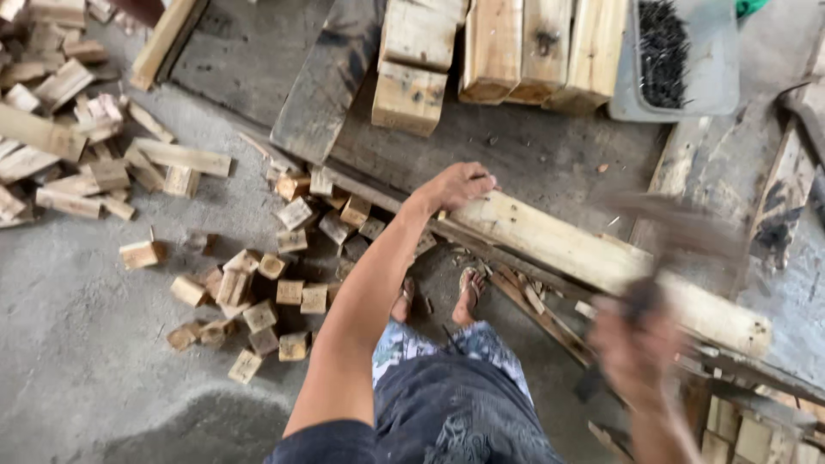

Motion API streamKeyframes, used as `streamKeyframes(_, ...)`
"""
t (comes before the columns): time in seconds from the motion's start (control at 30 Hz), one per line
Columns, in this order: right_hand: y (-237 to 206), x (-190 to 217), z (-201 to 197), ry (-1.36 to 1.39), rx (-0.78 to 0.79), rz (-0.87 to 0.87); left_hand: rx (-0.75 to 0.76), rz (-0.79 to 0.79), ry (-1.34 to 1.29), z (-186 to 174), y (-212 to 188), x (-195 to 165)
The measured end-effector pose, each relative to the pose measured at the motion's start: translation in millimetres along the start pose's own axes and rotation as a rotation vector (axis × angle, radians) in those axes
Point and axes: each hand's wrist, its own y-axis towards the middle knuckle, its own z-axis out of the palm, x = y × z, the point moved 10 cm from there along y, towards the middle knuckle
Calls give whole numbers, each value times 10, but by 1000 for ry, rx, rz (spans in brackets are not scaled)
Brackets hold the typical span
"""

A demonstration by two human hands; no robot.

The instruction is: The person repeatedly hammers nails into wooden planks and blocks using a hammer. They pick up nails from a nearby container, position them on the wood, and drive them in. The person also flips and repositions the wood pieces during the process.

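My left hand [455, 185] presses down on the near end of a long pale wooden plank [593, 258] that lies slanted across a dark work surface [533, 150]. My right hand [638, 348], blurred by motion, grips the handle of a hammer [679, 225] whose dark head is smeared above the plank's middle. My feet in sandals [468, 292] stand on the concrete below the plank.
Several small cut wood blocks [258, 301] litter the concrete floor [77, 344] at left, with longer offcuts [69, 129] piled at far left. Thick timber pieces [490, 51] lie at the top. A grey tray of dark nails [675, 56] sits top right.
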Motion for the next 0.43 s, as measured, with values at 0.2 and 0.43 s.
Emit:
streamKeyframes(0.2,-95,302,99,202,-107,-286,-73,15,55,-63,-96,26)
streamKeyframes(0.43,-78,-40,712,-150,317,265,-75,-33,85,-126,-67,-147)
